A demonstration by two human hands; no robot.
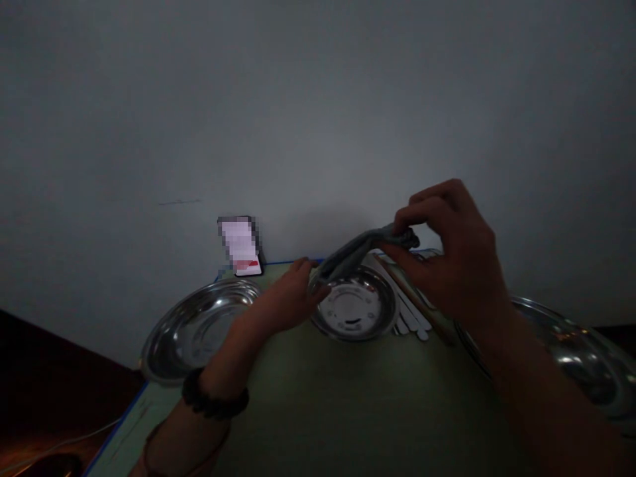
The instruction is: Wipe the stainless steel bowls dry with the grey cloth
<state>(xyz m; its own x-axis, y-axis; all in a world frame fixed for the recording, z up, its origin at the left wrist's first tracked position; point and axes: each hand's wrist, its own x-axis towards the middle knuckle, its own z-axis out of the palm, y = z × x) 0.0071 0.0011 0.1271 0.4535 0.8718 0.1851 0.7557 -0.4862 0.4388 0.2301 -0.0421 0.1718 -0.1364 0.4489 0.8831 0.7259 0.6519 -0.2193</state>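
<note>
Both hands hold a grey strip of cloth (350, 252) stretched above a small steel bowl (355, 308). My left hand (291, 298) grips its lower left end at the bowl's near-left rim, fingers closed. My right hand (450, 248) pinches the upper right end, raised above the table, fingers curled round it. A dark bead bracelet (213, 401) sits on my left wrist.
A larger steel bowl (193, 328) lies at the left of the pale green table (358, 404). Another steel bowl (579, 358) is at the right, partly behind my right forearm. White flat sticks (410, 315) and a brown stick (417, 301) lie beside the small bowl. A blurred card (241, 245) leans on the wall.
</note>
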